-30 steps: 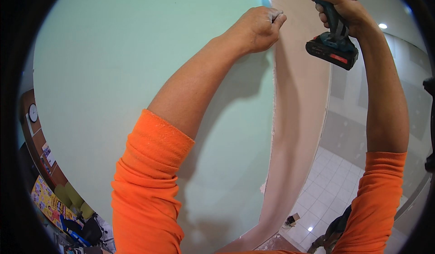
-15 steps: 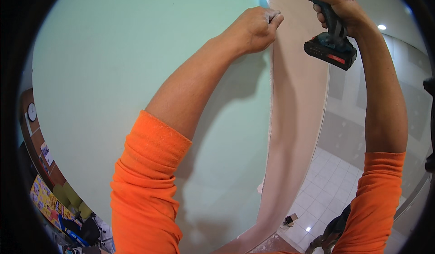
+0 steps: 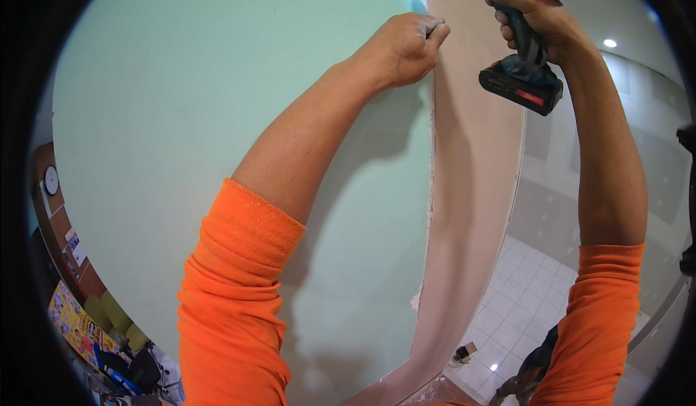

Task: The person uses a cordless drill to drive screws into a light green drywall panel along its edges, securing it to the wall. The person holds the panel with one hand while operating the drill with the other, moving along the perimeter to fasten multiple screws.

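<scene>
Your right hand (image 3: 544,22) is up near the top of the view, its fingers (image 3: 505,30) clamped around the pistol grip of a cordless drill (image 3: 529,43). The drill stands grip-down, its battery pack (image 3: 520,87) hanging below your hand, tilted, and its front end points left, running to the upper rim above the seam between the pale green wall panel (image 3: 217,116) and the pinkish wall strip (image 3: 475,152). Whether its tip touches either surface cannot be told.

Your left hand (image 3: 406,51) is at that same seam, lower and to the left of the drill and apart from it. Its fingers are curled together into a loose fist, thumb against the forefinger, with pale dust on them; whether something small is pinched there is too hard to make out. A bluish patch of light falls on the green panel just above that hand, and your left arm throws a soft shadow below it.

Both your orange sleeves (image 3: 239,290) are pushed up to about the elbows. Past the strip, on the right, are a grey wall (image 3: 551,203) and a white tiled floor (image 3: 518,290).
</scene>
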### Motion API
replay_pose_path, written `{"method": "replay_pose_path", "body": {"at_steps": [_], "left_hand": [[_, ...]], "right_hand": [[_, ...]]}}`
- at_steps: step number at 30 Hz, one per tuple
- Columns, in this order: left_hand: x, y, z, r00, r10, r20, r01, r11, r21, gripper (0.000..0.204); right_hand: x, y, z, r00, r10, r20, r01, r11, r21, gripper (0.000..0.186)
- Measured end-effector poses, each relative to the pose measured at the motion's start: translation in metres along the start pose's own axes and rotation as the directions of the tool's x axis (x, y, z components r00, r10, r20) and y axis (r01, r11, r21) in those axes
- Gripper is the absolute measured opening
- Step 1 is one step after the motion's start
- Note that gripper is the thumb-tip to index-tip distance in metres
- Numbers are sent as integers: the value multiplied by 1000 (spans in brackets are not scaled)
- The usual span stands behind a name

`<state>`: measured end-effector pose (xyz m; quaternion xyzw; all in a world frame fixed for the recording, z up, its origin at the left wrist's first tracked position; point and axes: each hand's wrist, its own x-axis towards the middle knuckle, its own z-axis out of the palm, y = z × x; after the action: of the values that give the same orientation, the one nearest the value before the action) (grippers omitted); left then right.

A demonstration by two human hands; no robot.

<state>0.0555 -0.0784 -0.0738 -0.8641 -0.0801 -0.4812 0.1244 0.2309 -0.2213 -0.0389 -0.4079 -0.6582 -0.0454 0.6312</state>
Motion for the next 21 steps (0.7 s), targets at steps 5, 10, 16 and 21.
{"method": "replay_pose_path", "body": {"at_steps": [5, 10, 16, 21], "left_hand": [[1, 0, -1, 1000, -8, 15, 9, 1000, -15, 40], [1, -3, 0, 1000, 11, 12, -10, 1000, -10, 39], [0, 0, -1, 999, -39, 19, 39, 999, 11, 39], [5, 8, 1, 999, 20, -34, -20, 1000, -9, 40]], "right_hand": [[0, 3, 2, 1000, -8, 10, 8, 1000, 23, 20], [0, 3, 4, 999, 29, -16, -29, 999, 15, 20], [-2, 2, 9, 1000, 7, -10, -7, 999, 33, 20], [-4, -4, -1, 999, 36, -31, -36, 999, -6, 20]]}}
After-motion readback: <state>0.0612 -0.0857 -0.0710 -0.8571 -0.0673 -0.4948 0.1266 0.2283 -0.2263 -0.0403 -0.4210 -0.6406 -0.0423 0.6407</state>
